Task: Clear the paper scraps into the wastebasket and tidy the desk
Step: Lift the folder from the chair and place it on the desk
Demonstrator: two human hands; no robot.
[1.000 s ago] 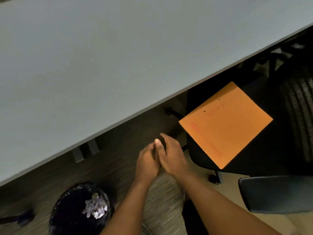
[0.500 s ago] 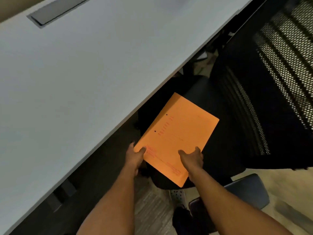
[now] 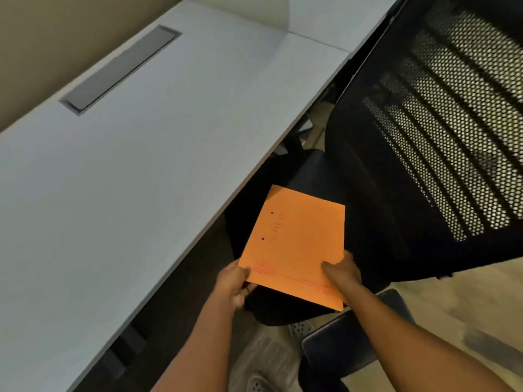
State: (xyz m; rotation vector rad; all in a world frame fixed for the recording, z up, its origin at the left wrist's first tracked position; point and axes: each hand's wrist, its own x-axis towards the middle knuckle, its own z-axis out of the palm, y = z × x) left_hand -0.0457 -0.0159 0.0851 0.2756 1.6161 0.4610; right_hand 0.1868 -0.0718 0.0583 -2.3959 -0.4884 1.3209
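Both hands, left hand (image 3: 232, 281) and right hand (image 3: 343, 273), now grasp the flat orange paper envelope (image 3: 297, 247) by its near corners, lifted off the black chair seat (image 3: 311, 171) beyond the fingers, presumably bound for the white desk (image 3: 141, 165).

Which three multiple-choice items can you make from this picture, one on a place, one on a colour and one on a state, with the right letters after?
1. Where is the envelope?
A. flat on the desk
B. over the chair seat
C. in a wastebasket

2. What colour is the envelope?
A. orange
B. blue
C. white

3. How is the envelope held?
A. by the left hand only
B. by no hand
C. by both hands at its near edge

Answers:
1 B: it is above the black chair seat, beside the desk edge.
2 A: its face is plainly orange.
3 C: the left hand and the right hand each grip a near corner.
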